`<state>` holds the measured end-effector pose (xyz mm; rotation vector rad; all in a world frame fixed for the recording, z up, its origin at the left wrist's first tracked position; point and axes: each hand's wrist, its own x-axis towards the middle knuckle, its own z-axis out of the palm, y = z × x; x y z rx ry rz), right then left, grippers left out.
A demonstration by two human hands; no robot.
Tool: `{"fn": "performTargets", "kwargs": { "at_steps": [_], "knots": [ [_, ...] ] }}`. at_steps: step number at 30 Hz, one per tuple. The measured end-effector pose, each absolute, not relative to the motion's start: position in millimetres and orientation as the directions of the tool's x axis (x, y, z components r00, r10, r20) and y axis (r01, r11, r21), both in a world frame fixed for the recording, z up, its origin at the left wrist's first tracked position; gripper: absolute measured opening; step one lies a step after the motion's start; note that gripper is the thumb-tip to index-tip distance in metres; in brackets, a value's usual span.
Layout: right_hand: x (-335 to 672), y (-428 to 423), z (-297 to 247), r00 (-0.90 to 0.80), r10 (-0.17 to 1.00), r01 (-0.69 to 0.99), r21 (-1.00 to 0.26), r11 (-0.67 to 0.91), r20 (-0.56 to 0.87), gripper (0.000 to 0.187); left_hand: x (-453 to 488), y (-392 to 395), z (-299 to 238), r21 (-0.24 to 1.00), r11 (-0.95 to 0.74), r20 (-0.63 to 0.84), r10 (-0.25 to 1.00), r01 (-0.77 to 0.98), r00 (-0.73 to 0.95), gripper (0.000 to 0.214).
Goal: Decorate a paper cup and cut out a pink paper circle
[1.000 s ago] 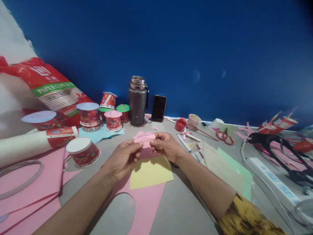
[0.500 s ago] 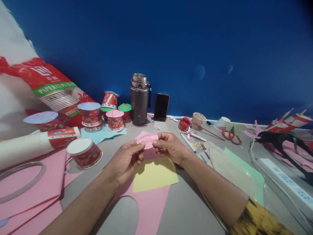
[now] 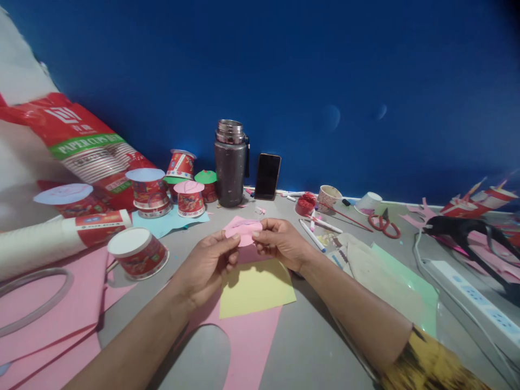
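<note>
A small pink paper piece (image 3: 244, 229) is held up over the grey table between both my hands. My left hand (image 3: 207, 265) pinches its left edge with thumb and forefinger. My right hand (image 3: 280, 241) pinches its right edge, fingers curled. Below them lie a yellow paper sheet (image 3: 255, 287) and a larger pink sheet (image 3: 247, 341) with a round hole cut out.
Red paper cups (image 3: 138, 252) and a cup sleeve pack (image 3: 81, 146) sit at left. A metal flask (image 3: 229, 162) and a phone (image 3: 267, 176) stand against the blue wall. Markers (image 3: 312, 235), red scissors (image 3: 382, 222), a power strip (image 3: 467, 295) and paper scraps lie at right.
Both hands stay on the pink piece, which looks a little more rounded and folded now. The view has shifted slightly; nothing else has moved.
</note>
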<state>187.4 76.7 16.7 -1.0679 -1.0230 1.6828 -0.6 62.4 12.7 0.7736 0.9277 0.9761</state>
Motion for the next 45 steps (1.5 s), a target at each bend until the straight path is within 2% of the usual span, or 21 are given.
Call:
{"fn": "performTargets", "kwargs": {
  "at_steps": [22, 28, 32, 36, 40, 45],
  "knots": [
    [187, 77, 15, -0.298, 0.925, -0.222, -0.925, -0.309, -0.237, 0.057, 1, 62, 14, 0.891, 0.328, -0.273, 0.939, -0.313, 0.208, 0.046],
    [181, 75, 11, -0.322, 0.903, -0.130, -0.932, -0.338, -0.283, 0.057, 3, 62, 16, 0.918, 0.244, -0.210, 0.968, -0.312, 0.141, 0.049],
    [176, 74, 7, -0.300, 0.915, -0.172, -0.929, -0.328, -0.268, 0.057, 4, 62, 12, 0.940, 0.188, -0.164, 0.981, -0.284, 0.105, 0.048],
    [172, 72, 6, -0.242, 0.952, -0.216, -0.947, -0.240, -0.186, 0.049, 4, 62, 10, 0.931, 0.176, -0.146, 0.983, -0.320, 0.115, 0.049],
    [169, 69, 7, -0.183, 0.980, -0.151, -0.982, -0.111, -0.083, 0.040, 6, 59, 16, 0.865, 0.277, -0.208, 0.957, -0.419, 0.204, 0.046],
    [166, 67, 8, -0.176, 0.981, -0.074, -0.993, -0.090, -0.076, 0.032, 8, 58, 20, 0.796, 0.322, -0.248, 0.946, -0.512, 0.209, 0.038]
  ]
}}
